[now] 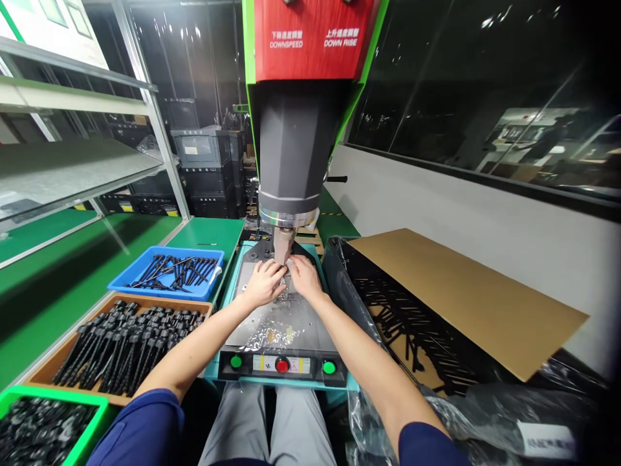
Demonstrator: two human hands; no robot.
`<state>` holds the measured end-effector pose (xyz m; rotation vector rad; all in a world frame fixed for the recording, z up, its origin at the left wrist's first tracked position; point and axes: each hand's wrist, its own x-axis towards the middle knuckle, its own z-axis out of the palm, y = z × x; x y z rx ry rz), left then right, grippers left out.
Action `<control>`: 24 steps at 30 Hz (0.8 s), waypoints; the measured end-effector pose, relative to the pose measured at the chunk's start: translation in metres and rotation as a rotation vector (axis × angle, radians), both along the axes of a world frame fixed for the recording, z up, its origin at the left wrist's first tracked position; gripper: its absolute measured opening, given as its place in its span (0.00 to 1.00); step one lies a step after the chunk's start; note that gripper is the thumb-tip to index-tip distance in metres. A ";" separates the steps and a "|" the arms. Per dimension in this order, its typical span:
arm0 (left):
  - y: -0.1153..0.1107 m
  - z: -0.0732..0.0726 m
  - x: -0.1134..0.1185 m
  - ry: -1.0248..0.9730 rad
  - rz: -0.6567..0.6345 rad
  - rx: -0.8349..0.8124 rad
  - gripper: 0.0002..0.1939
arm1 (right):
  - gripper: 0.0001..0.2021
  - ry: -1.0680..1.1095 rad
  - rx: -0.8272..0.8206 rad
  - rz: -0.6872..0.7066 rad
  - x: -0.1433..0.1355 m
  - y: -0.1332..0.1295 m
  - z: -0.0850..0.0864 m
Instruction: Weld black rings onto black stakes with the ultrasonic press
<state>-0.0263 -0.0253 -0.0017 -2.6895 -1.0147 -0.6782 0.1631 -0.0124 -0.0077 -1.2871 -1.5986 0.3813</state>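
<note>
Both hands are at the fixture under the press machine's metal horn (283,246), which points down between them. From the left, my left hand (264,282) reaches in with fingers bent together at the horn's tip and the thumb lower down. My right hand (305,277) mirrors it, its fingers closed near the same spot. Whatever they pinch is small and hidden by the fingers. Below them lies the metal base plate (291,327), with clear film or tape on it. A front panel carries a red button (282,366) and green buttons (328,367) at either side.
At left stand a blue tray (119,283) of black rods, a brown tray (36,375) of black knobbed stems and a green bin (101,414) of small black parts. At right, a cardboard sheet (466,291) partly covers a plastic-lined box of black pieces.
</note>
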 end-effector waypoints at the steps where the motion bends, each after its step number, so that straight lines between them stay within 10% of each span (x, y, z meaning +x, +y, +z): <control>1: 0.001 -0.001 0.000 -0.001 0.000 -0.007 0.27 | 0.16 -0.111 0.049 0.048 -0.001 -0.004 -0.002; 6: 0.004 -0.008 0.000 -0.053 -0.009 -0.049 0.28 | 0.19 -0.350 0.066 0.189 -0.003 -0.013 -0.014; 24: 0.004 -0.033 -0.011 -0.186 0.005 -0.122 0.29 | 0.23 -0.554 0.097 0.036 -0.007 -0.027 -0.021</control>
